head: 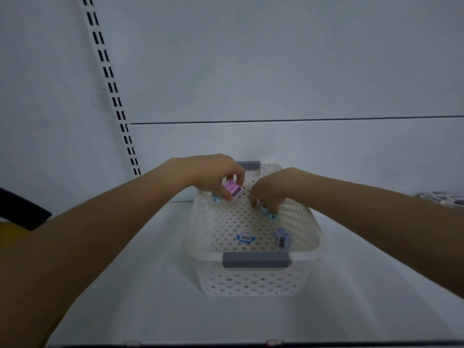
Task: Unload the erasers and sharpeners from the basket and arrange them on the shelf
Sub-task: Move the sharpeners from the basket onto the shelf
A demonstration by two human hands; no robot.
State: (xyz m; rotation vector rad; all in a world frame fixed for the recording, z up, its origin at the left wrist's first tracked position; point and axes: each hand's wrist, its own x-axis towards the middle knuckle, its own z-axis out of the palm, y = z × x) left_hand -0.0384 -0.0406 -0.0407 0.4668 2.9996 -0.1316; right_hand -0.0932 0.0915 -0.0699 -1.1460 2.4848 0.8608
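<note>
A white perforated basket (253,277) with grey handles stands on the white shelf (140,285). Both my hands reach into it. My left hand (213,174) pinches a pink sharpener (234,189) above the basket's far left corner; a light blue sharpener (215,198) shows just below that hand. My right hand (271,189) curls its fingers round another light blue sharpener (270,215) on the basket floor. A blue-grey sharpener (282,237) lies loose near the basket's right wall. A barcode sticker (245,237) sits on the floor of the basket.
A slotted white upright (110,84) runs along the back panel at the left. Several small packaged items (442,198) lie on the shelf at the far right. A dark and yellow object (17,217) shows at the left edge.
</note>
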